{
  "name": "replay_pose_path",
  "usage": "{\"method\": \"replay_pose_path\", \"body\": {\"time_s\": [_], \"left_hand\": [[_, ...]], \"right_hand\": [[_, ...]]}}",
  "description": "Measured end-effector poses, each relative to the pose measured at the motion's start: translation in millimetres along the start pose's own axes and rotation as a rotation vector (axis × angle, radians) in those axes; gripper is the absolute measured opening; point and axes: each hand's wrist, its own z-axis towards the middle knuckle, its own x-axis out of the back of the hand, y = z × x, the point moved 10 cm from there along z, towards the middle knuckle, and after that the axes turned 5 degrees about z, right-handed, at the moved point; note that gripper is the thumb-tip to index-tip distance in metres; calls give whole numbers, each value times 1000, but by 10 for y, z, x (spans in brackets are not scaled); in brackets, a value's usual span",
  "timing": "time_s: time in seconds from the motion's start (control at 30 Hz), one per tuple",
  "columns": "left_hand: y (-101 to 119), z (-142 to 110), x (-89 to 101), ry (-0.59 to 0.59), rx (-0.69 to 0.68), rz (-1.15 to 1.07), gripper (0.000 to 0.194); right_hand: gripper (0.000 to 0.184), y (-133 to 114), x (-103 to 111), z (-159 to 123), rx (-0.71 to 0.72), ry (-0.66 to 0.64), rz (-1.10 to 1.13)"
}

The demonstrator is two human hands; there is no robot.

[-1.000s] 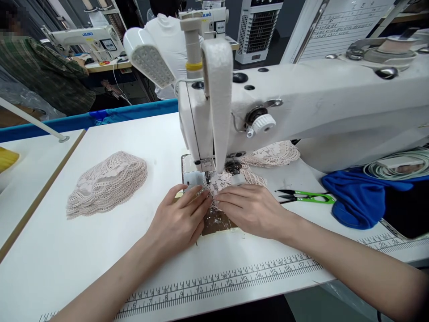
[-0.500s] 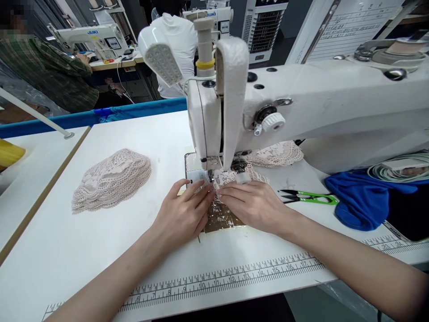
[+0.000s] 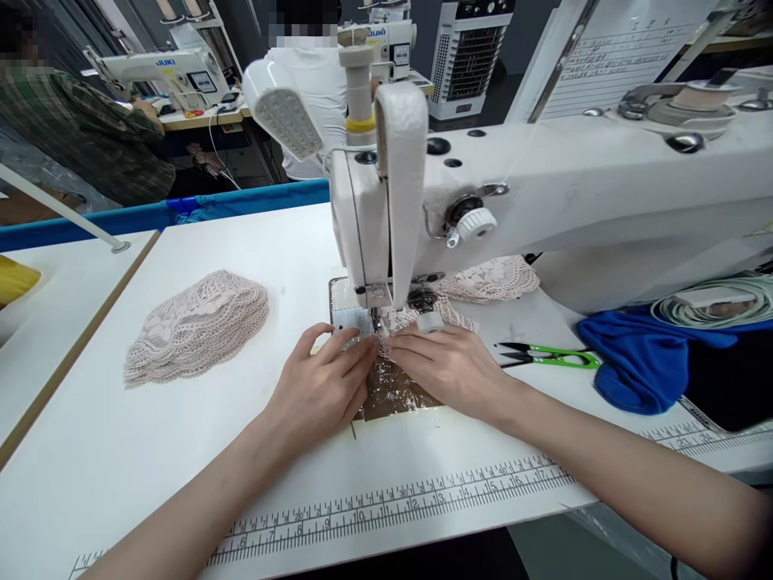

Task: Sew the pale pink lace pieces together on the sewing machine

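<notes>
The lace piece (image 3: 457, 314) lies under the needle end of your sewing machine (image 3: 543, 181), on the desk (image 3: 181, 459), with its near edge between your fingertips. Your left hand (image 3: 320, 380) arches beside the needle, fingertips down at the lace's edge. Your right hand (image 3: 456, 364) lies over the lace, its fingers extended and close together. Whether either hand pinches the lace, you can't tell, as the fingers cover that spot.

Behind the needle area you have more lace (image 3: 498, 279). Well to the left sits your lace stack (image 3: 196, 329). Right of your right hand lie the green-handled snips (image 3: 561, 358), then a blue cloth (image 3: 643, 358) near a coiled pale strip (image 3: 718, 302). A ruler scale (image 3: 386, 511) runs along the desk's near edge. Beyond the desk, you see a person in plaid (image 3: 84, 133) and another in white (image 3: 314, 93).
</notes>
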Motion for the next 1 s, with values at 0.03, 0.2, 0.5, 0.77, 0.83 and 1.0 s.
{"method": "replay_pose_path", "body": {"time_s": [0.03,0.2,0.5,0.77,0.83,1.0], "left_hand": [[-13,3,-4,-3,6,0,30],[-49,23,-7,-7,10,-3,30],[-69,11,-37,-23,32,12,30],[-126,51,-44,2,74,45,27],[-144,57,-59,2,89,48,27],[-172,65,-83,0,109,83,28]], "right_hand": [[20,-3,-1,0,3,0,-5],[16,-2,14,1,-38,11,-34],[17,-3,10,-6,-78,-9,4],[20,18,-38,8,-80,-29,-43],[20,31,-61,16,-87,-42,-57],[21,64,-107,29,-107,-71,-86]]}}
